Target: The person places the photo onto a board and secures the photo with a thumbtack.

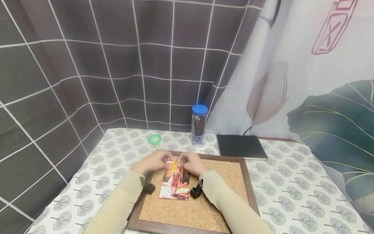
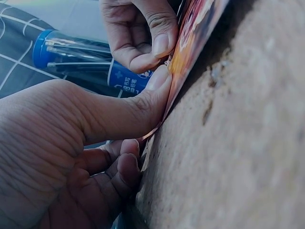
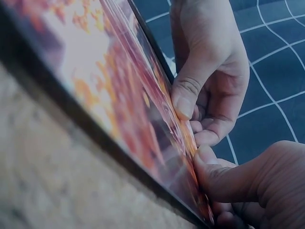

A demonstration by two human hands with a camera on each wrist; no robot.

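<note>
A photo of a golden dog (image 1: 174, 183) lies on the cork board (image 1: 210, 201), which has a brown wooden frame. Both hands meet at the photo's top edge. My left hand (image 1: 166, 161) pinches the left part of that edge, thumb on the print (image 2: 195, 28) and fingers curled behind. My right hand (image 1: 181, 162) pinches the edge just beside it, thumb tip on the glossy photo (image 3: 119, 95). In the left wrist view the left hand (image 2: 155, 90) fills the foreground with the right hand (image 2: 143, 43) above it. In the right wrist view the left hand (image 3: 188, 107) is above the right hand (image 3: 205, 160). The top edge is lifted slightly off the cork (image 2: 238, 143).
A clear pen jar with a blue lid (image 1: 199, 125) stands behind the board. A green tape ring (image 1: 154, 139) lies at the back left and a black notebook (image 1: 241, 146) at the back right. The patterned tablecloth (image 1: 292, 195) meets curtains behind.
</note>
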